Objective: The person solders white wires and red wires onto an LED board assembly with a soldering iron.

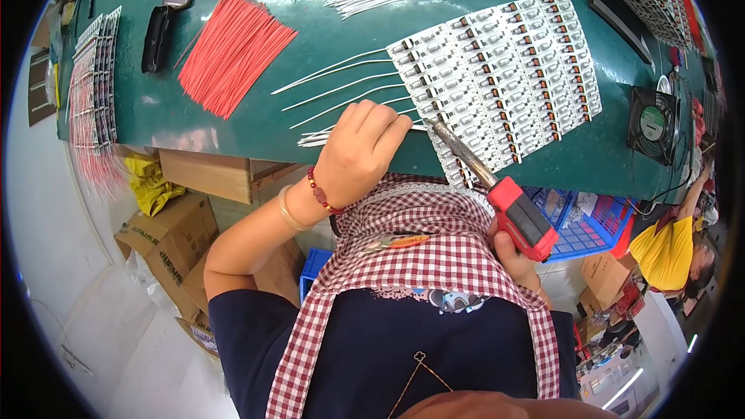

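At the tabletop (233, 120) edge, your left hand (358, 151) pinches white wires (326, 85); your right hand (518, 256) grips the soldering iron (497, 186) at the circuit-board panel (504, 70).

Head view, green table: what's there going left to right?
Stack of circuit strips at the left edge → black tool → red wire bundle → left hand holding white wires → panel of small circuit boards → black fan.

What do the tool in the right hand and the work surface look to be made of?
Soldering iron: shiny bare-metal shaft, and a red and black handle with a smooth moulded look, probably plastic. The right hand grips that handle. Bench top: dark green, slightly glossy with soft reflections, likely a rubber or vinyl mat; the pictures cannot settle which.
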{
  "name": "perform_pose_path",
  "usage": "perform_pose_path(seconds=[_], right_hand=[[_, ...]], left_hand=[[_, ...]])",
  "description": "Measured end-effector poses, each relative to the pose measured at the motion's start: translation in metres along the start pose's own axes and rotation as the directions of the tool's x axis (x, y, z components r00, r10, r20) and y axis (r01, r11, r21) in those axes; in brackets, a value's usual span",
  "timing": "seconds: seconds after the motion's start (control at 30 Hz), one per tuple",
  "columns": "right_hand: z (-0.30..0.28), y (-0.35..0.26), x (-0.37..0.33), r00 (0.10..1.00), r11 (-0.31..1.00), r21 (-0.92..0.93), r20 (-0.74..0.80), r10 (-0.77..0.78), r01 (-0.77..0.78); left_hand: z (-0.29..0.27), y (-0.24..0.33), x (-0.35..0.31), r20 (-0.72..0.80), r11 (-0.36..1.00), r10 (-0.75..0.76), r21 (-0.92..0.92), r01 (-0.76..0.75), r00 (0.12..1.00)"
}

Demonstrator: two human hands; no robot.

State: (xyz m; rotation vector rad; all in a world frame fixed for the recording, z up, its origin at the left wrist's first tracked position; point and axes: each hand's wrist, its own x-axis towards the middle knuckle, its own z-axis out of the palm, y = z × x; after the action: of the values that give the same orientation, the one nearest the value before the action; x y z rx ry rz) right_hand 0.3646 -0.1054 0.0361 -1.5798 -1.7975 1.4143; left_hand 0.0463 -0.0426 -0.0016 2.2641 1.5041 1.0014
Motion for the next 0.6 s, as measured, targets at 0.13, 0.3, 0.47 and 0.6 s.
perform_pose_path(seconds=[0.13,0.3,0.47,0.6], right_hand=[[-0.0009,-0.0101,-0.0014,1.000,0.999,0.049,-0.018,0.013,-0.012],[-0.0006,-0.0047,-0.0014,1.000,0.996,0.088,-0.015,-0.002,0.003],[-0.0028,-0.0116,-0.0020,0.999,0.993,0.117,-0.033,0.019,-0.015],[-0.0095,-0.0092,-0.0090,1.000,0.997,0.081,-0.025,0.010,-0.008]], left_hand=[[-0.0006,-0.0014,0.0003,0.001,1.000,-0.005,-0.013,0.005,1.000],[0.0005,-0.0003,-0.0009,0.005,1.000,-0.008,-0.005,0.008,1.000],[0.0008,-0.0019,-0.0010,-0.010,1.000,-0.008,-0.004,0.008,1.000],[-0.0066,0.0028,-0.0027,-0.023,0.994,0.105,0.003,-0.105,0.994]])
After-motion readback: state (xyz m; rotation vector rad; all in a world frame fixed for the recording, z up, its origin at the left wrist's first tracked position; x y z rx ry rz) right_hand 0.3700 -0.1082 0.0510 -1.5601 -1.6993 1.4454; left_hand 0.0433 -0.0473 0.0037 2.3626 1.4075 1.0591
